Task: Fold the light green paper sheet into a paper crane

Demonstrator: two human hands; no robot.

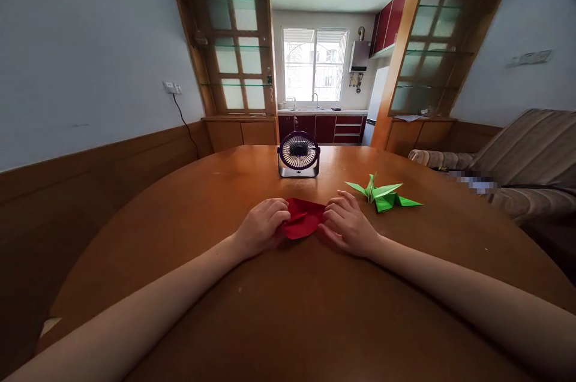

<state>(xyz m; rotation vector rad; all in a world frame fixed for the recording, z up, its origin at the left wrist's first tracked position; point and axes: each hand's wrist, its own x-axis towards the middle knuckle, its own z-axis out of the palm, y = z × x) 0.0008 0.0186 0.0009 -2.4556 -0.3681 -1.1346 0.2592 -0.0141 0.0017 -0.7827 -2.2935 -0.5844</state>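
Red origami paper [302,221] lay flat on the round wooden table [189,214], partly folded, pinned between both hands near the table's middle. Left hand [261,227] was curled over its left edge, fingers clamped on the paper. Right hand [348,225] pressed its right edge, fingertips bent down onto it. Both were grasping the sheet; neither lifted it.

No containers on the table. Green origami crane [383,195] sat just right of the right hand, apart from it, wings spread. Small desk fan [299,154] stood upright behind the red paper, facing the camera, well clear of the hands.

Tabletop was glossy brown. Left wall had wood wainscot, a wall socket [172,88] and a black cable hanging from it. Glass-paned shelving flanked a doorway to a kitchen with red cabinets [324,128] and a window [315,64]. Striped sofa [517,160] stood at right.

Fold pattern under the fingers was hidden. A blurred patch on the sofa was unreadable. A pale scrap at the table's near left edge was too small to identify.
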